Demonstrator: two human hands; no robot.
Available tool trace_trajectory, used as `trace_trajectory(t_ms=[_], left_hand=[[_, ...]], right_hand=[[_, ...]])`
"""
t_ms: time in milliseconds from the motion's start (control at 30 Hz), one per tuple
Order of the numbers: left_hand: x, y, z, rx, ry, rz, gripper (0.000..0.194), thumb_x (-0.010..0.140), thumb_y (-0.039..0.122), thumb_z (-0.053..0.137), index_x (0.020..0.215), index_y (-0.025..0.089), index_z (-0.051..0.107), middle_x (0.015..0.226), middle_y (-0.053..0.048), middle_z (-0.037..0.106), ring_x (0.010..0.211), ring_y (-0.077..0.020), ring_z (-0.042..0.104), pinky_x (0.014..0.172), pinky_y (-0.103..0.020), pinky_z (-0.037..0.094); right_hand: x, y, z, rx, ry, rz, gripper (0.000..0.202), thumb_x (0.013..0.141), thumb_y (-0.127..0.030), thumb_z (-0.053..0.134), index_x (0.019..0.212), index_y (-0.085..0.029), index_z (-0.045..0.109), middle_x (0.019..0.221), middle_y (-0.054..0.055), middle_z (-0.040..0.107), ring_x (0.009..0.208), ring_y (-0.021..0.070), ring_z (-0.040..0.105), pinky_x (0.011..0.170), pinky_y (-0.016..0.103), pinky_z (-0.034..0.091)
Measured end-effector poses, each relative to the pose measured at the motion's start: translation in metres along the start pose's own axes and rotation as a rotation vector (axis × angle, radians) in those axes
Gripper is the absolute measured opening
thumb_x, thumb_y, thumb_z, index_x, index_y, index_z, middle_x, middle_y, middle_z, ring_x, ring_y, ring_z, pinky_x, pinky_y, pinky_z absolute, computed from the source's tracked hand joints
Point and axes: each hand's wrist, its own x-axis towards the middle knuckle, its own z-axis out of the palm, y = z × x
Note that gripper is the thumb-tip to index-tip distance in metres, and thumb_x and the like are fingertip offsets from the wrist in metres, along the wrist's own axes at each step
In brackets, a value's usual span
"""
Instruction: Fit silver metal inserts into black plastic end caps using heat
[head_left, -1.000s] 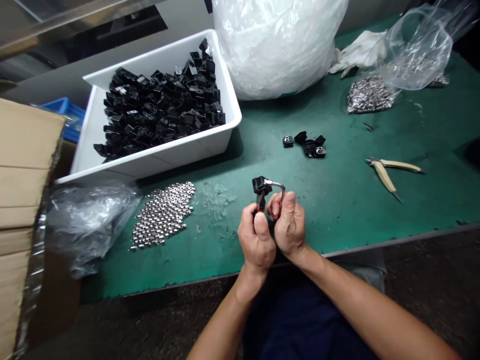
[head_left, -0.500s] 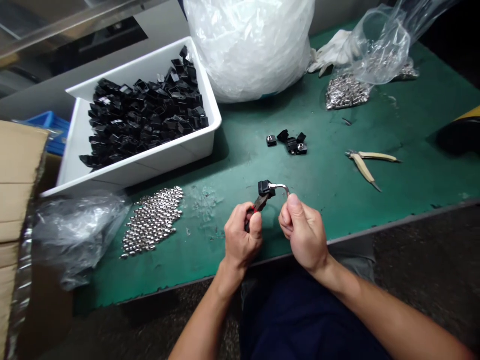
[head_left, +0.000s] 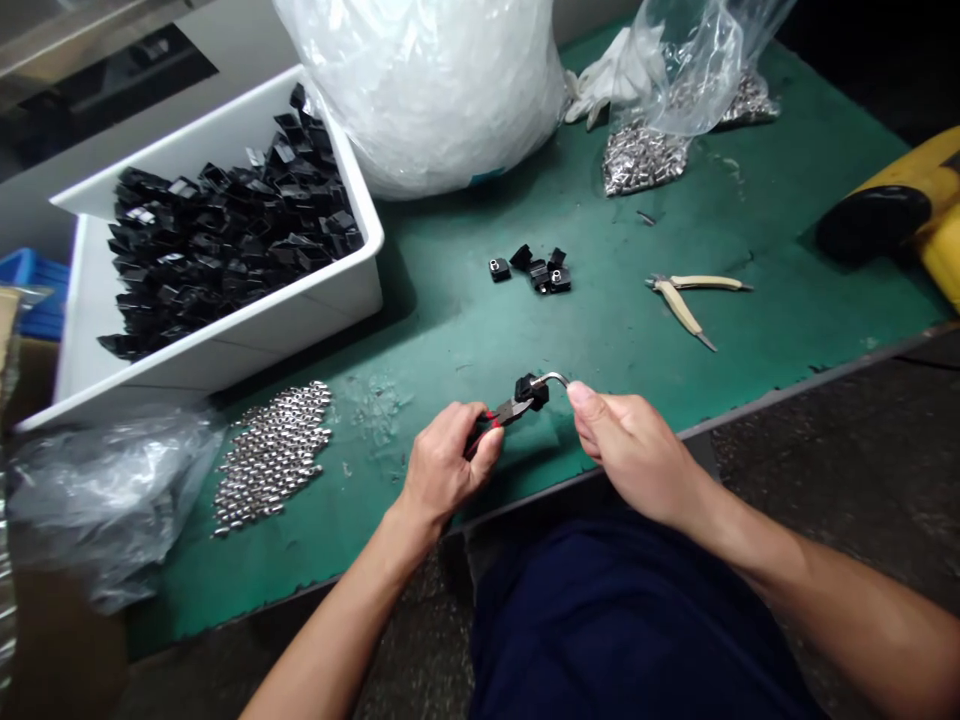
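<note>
My left hand (head_left: 450, 455) is closed around red-handled pliers (head_left: 512, 412). Their jaws grip a small black plastic part (head_left: 533, 391) just above the table's front area. Pinched between the thumb and fingers of my right hand (head_left: 619, 435) is a bent metal rod, apparently a hex key (head_left: 556, 377). Its far end meets the black part; the exact contact is too small to make out. Behind my hands lie several loose black parts (head_left: 538, 273), some with a metal fitting on them. To the left, many small metal fittings (head_left: 274, 455) are spread in a flat patch.
A white bin (head_left: 300, 300) full of black parts stands at the left, beside a large white plastic bag (head_left: 442, 90). Cream-handled pliers (head_left: 686, 300) lie at the right, near a yellow and black object (head_left: 885, 215). Bagged metal fittings (head_left: 643, 160) and white gloves (head_left: 611, 80) sit farther back.
The view has swung right, so the table's things appear farther left. The pliers and black part have tilted, and the hex key has turned a little in my right hand.
</note>
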Motion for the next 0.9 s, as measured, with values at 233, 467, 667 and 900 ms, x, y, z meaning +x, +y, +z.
trace_trajectory(t_ms=[233, 467, 667, 900], left_hand=[[0.007, -0.007, -0.003, 0.181, -0.121, 0.075, 0.032, 0.102, 0.044, 0.044, 0.107, 0.018, 0.062, 0.084, -0.006, 0.063, 0.074, -0.0181, 0.058, 0.068, -0.029, 0.046], [0.014, 0.000, -0.002, 0.358, -0.263, 0.114, 0.042, 0.102, 0.052, 0.040, 0.106, 0.019, 0.065, 0.085, -0.008, 0.063, 0.078, -0.0209, 0.060, 0.065, -0.030, 0.044], [0.024, -0.005, -0.007, 0.424, -0.411, 0.233, 0.049, 0.100, 0.059, 0.039, 0.103, 0.018, 0.067, 0.083, -0.009, 0.062, 0.071, -0.0210, 0.057, 0.062, -0.032, 0.041], [0.032, -0.004, -0.011, 0.445, -0.419, 0.232, 0.048, 0.100, 0.058, 0.038, 0.104, 0.019, 0.067, 0.085, -0.009, 0.065, 0.074, -0.0210, 0.060, 0.064, -0.031, 0.044]], right_hand=[[0.010, 0.009, -0.019, -0.116, -0.086, 0.076, 0.057, 0.106, -0.060, 0.032, 0.063, -0.023, 0.027, 0.059, -0.004, 0.025, 0.054, 0.0102, 0.023, 0.050, 0.030, 0.017], [0.016, 0.026, -0.033, -0.235, -0.115, 0.134, 0.057, 0.108, -0.050, 0.031, 0.058, -0.022, 0.034, 0.049, -0.004, 0.032, 0.047, 0.0100, 0.028, 0.049, 0.029, 0.021], [0.012, 0.021, -0.048, -0.333, -0.204, 0.104, 0.061, 0.106, -0.049, 0.041, 0.053, -0.020, 0.035, 0.049, -0.003, 0.034, 0.047, 0.0092, 0.026, 0.048, 0.029, 0.018], [0.025, 0.022, -0.061, -0.296, -0.341, 0.144, 0.063, 0.105, -0.057, 0.037, 0.054, -0.021, 0.032, 0.049, -0.004, 0.029, 0.046, 0.0094, 0.023, 0.046, 0.029, 0.018]])
